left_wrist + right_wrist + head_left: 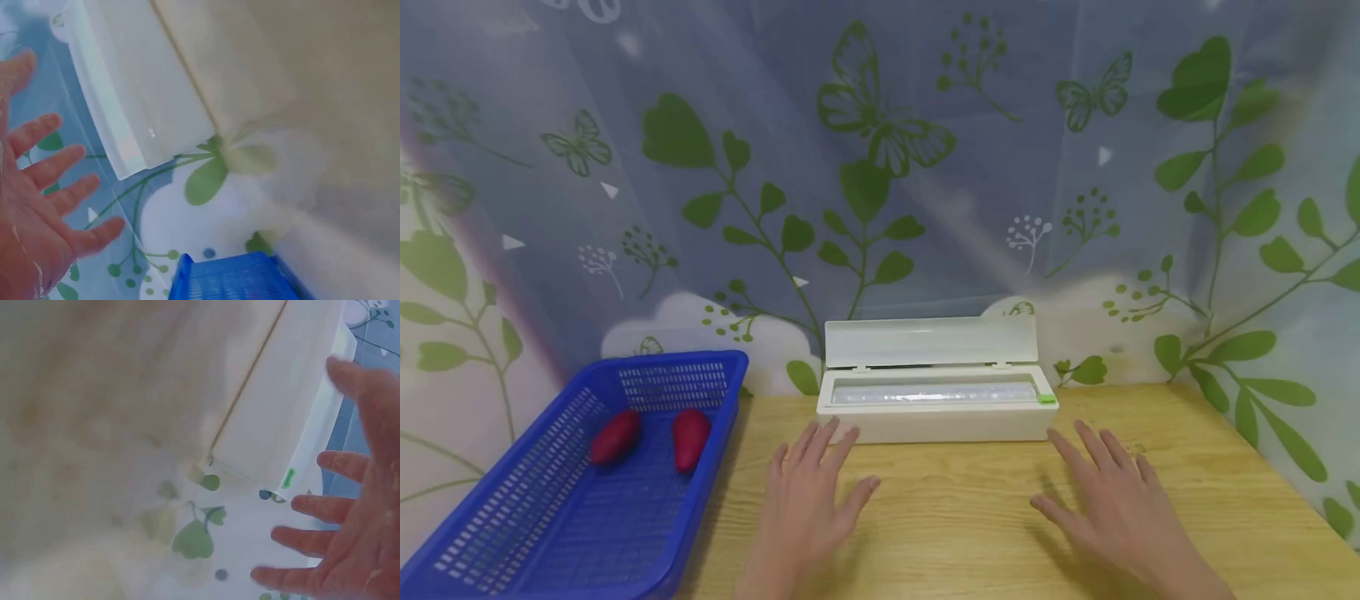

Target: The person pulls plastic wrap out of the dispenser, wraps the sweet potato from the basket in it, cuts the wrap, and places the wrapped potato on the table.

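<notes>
1. While its lid stands raised along the back edge, the white box rests on the wooden bench just below the centre of the head frame, its long side running across the picture.
2. Inside the box lies a clear, shiny roll stretched along its length, and a small green piece sits at the box's right end.
3. The left hand is at the lower centre-left of the head frame, its fingers spread and extended, the thumb held out toward the right. Its fingertips overlap the box's front left corner in the picture; I cannot tell whether they touch it.
4. The right hand is at the lower right, its fingers likewise spread and extended, the thumb pointing left. Its fingertips are near the box's front right corner.
5. In the left wrist view the hand fills the left edge beside the box; in the right wrist view the other hand fills the right edge, below the box's end.
6. At the lower left of the head frame stands a blue basket with two red objects lying apart in its far half.
7. A cloth printed with green leaves and butterflies covers the upper frame.
</notes>
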A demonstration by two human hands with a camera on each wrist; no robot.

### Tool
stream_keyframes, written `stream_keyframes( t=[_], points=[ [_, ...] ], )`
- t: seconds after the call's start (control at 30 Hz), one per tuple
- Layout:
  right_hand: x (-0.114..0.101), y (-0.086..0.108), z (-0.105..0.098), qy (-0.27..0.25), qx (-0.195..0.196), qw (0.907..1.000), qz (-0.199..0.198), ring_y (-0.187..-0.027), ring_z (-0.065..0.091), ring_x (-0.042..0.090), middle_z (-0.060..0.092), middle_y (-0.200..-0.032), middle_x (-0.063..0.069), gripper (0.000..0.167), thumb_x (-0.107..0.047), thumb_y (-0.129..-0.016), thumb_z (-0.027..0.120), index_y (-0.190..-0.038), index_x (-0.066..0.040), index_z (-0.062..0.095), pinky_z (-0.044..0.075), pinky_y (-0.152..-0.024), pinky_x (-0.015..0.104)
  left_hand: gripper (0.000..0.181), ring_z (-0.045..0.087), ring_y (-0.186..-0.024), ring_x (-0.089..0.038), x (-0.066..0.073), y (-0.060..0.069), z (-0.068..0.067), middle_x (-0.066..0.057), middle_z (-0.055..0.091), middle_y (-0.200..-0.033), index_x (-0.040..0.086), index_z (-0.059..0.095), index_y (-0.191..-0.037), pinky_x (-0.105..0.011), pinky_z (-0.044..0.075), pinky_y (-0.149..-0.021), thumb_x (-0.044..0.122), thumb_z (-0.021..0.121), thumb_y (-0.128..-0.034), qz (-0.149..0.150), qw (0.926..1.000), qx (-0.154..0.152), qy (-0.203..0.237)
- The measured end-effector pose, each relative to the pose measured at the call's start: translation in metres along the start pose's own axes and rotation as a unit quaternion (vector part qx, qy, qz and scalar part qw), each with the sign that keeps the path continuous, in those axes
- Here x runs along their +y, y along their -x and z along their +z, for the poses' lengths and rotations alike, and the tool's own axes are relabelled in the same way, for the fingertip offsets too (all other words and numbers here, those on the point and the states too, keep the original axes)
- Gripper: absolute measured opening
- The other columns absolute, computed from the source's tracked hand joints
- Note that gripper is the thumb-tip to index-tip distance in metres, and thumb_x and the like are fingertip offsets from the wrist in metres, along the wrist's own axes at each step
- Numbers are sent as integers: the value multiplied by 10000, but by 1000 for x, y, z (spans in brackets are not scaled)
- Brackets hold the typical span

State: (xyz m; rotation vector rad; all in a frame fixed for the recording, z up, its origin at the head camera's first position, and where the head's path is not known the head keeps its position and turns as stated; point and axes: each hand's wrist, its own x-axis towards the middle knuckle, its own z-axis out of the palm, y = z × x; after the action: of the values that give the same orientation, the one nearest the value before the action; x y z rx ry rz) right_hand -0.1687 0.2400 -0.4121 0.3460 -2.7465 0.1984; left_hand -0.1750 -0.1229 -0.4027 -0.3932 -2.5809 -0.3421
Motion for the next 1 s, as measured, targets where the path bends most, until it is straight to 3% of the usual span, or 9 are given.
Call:
stream_keyframes(
  t=[0.07, 0.17, 0.27, 0.37, 0.47, 0.7, 0.83, 1.0],
  points=[
    [1, -9, 0, -114, 281, 9993, -220, -1217, 587, 520, 569, -1431, 247, 683, -518, -885, 739, -1416, -118, 584, 488, -877, 740, 514, 611, -1283, -359, -3, -11, 0, -119, 652, -1379, 160, 641, -1359, -637, 495, -977, 412, 718, -918, 129, 9994, 270, 178],
    [4, -23, 1, -281, 786, 9947, -593, -1082, 662, 477, 656, -1293, 234, 564, -335, -847, 815, -1312, -65, 648, 564, -751, 634, 487, 664, -1188, -356, -11, -28, 2, -137, 687, -1308, 116, 645, -1346, -608, 535, -898, 290, 754, -905, 109, 9977, 356, 561],
    [10, -39, 3, -361, 1378, 9846, -1017, -1014, 684, 436, 697, -1190, 214, 505, -201, -783, 861, -1224, -28, 686, 581, -674, 556, 518, 644, -1213, -379, -21, -44, 7, -162, 663, -1341, 110, 603, -1396, -626, 528, -909, 264, 741, -921, -173, 9958, -25, 898],
    [17, -56, 3, -396, 1664, 9767, -1294, -999, 688, 417, 710, -1141, 200, 460, -107, -758, 865, -1176, -6, 702, 586, -676, 528, 524, 607, -1259, -405, -31, -56, 10, -174, 634, -1383, 109, 585, -1412, -658, 500, -942, 278, 722, -935, -357, 9935, -438, 993],
    [23, -72, 0, -423, 1419, 9798, -1344, -1037, 672, 422, 709, -1150, 199, 415, -64, -795, 832, -1181, 6, 697, 590, -736, 530, 527, 570, -1314, -402, -38, -66, 13, -163, 608, -1426, 127, 574, -1428, -669, 466, -995, 336, 691, -958, -395, 9919, -795, 910],
    [33, -97, -9, -619, 120, 9908, -1200, -1103, 652, 446, 709, -1217, 219, 341, -34, -883, 750, -1216, 6, 690, 550, -910, 583, 582, 481, -1428, -331, -44, -86, 18, -96, 549, -1517, 240, 513, -1490, -715, 338, -1113, 531, 569, -989, -392, 9845, -1626, 537],
    [33, -104, -7, -683, -358, 9902, -1165, -1095, 668, 440, 723, -1211, 205, 304, -62, -921, 716, -1220, -11, 702, 554, -902, 581, 573, 460, -1443, -349, -47, -91, 21, -80, 524, -1542, 246, 527, -1473, -772, 278, -1119, 566, 522, -997, -423, 9799, -1921, 327],
    [32, -116, -5, -1028, -679, 9840, -1288, -973, 716, 369, 749, -1132, 197, 245, -17, -951, 637, -1179, 19, 721, 585, -821, 510, 538, 440, -1449, -373, -48, -98, 23, -68, 502, -1556, 239, 563, -1431, -795, 247, -1116, 563, 478, -1010, -453, 9764, -2096, 260]
  ],
)
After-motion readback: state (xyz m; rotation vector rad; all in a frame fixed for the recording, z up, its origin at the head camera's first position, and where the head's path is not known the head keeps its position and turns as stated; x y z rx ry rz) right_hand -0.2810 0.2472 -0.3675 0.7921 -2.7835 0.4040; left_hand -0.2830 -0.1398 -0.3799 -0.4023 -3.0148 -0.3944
